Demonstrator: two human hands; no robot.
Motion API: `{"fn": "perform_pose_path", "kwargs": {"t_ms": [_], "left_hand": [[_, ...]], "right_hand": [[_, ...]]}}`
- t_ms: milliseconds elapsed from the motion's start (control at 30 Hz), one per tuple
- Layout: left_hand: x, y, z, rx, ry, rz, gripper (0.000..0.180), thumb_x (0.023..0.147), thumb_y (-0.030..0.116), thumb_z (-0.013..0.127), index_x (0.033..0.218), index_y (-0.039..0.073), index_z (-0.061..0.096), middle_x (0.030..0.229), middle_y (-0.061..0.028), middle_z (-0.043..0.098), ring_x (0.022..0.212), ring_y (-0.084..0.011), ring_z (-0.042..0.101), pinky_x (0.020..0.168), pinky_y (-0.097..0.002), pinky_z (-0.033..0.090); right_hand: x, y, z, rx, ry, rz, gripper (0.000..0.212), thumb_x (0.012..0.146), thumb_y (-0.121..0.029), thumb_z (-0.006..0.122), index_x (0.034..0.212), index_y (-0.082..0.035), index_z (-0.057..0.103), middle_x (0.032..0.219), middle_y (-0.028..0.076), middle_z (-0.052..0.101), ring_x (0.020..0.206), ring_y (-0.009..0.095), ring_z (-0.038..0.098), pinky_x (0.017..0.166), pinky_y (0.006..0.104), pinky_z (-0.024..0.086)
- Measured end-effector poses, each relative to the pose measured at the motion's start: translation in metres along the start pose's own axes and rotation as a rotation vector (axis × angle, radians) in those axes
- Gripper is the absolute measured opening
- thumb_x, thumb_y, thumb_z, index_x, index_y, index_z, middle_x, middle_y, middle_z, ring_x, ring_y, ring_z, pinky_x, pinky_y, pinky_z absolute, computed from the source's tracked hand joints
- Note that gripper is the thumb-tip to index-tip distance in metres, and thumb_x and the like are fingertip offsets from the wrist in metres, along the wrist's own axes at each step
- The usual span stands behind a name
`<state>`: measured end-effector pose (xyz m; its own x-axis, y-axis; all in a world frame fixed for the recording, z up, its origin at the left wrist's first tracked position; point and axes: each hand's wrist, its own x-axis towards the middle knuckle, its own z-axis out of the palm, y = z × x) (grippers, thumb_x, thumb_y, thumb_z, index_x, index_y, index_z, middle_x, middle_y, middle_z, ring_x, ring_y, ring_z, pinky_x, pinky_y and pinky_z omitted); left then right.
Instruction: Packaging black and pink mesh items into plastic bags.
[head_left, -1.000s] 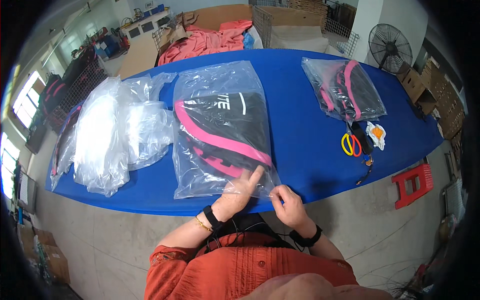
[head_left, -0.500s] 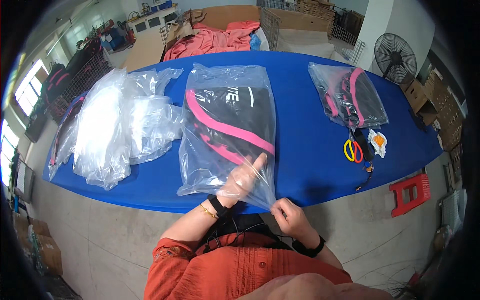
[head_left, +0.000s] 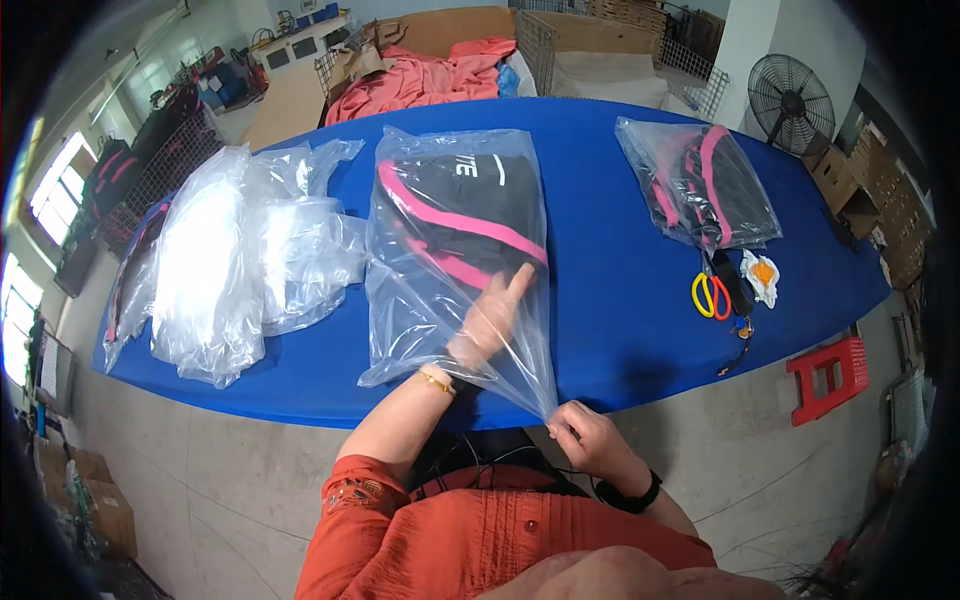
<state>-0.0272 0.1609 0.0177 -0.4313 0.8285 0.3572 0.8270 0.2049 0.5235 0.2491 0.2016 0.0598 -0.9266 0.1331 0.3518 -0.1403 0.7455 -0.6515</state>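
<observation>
A clear plastic bag [head_left: 400, 325] lies on the blue-covered table in front of me. Inside its far part is a folded black fabric item [head_left: 470, 185] with pink bands and white lettering. My left hand [head_left: 490, 315] reaches through the bag's near opening up to the wrist. Its fingers stretch out against the near edge of the black fabric; some of them are hidden behind it. At the table's front edge my right hand [head_left: 585, 435] pinches the bag's near right corner, drawing the plastic taut.
Left on the blue table [head_left: 600, 330] is a pile of clear bags [head_left: 215, 270]. Another bagged black-and-pink item [head_left: 715, 190] lies at the far right, with scissors [head_left: 712, 298] and a crumpled white wrapper [head_left: 762, 278] near it. A red stool [head_left: 830, 380] stands beyond the right edge.
My left hand has gone deeper into the bag, and the black fabric has shifted away from me, toward the bag's far end. My right hand keeps its pinch on the corner.
</observation>
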Motion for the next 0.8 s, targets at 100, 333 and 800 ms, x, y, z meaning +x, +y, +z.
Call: {"fn": "perform_pose_path", "kwargs": {"t_ms": [100,333,800], "left_hand": [[0.013,-0.012,0.003,-0.004,0.016,0.034,0.067,0.09,-0.003,0.049,0.153,0.015,0.036,0.117,-0.03,0.055,0.108,-0.0508,0.059,0.092,-0.0523,0.051],[0.052,-0.016,-0.001,-0.058,0.05,0.112,0.068,0.082,-0.011,0.05,0.147,0.006,0.039,0.12,-0.0296,0.056,0.109,-0.0501,0.058,0.094,-0.0513,0.049],[0.128,-0.057,0.026,0.019,0.021,0.017,0.071,0.078,-0.011,0.049,0.146,0.008,0.039,0.133,-0.0284,0.052,0.13,-0.0504,0.047,0.108,-0.0514,0.045]], "right_hand": [[-0.002,0.006,-0.002,0.022,-0.028,0.016,0.002,0.091,-0.002,0.061,0.091,-0.001,0.06,0.087,0.014,0.065,0.079,0.034,0.066,0.07,0.0387,0.052],[-0.013,0.017,-0.004,0.139,-0.063,0.244,0.005,0.092,-0.006,0.063,0.092,-0.002,0.06,0.089,0.015,0.066,0.083,0.035,0.066,0.071,0.0395,0.052],[-0.019,0.026,-0.021,0.301,-0.15,0.395,0.008,0.098,-0.013,0.062,0.098,-0.005,0.06,0.088,0.013,0.061,0.077,0.033,0.062,0.068,0.0387,0.05]]}}
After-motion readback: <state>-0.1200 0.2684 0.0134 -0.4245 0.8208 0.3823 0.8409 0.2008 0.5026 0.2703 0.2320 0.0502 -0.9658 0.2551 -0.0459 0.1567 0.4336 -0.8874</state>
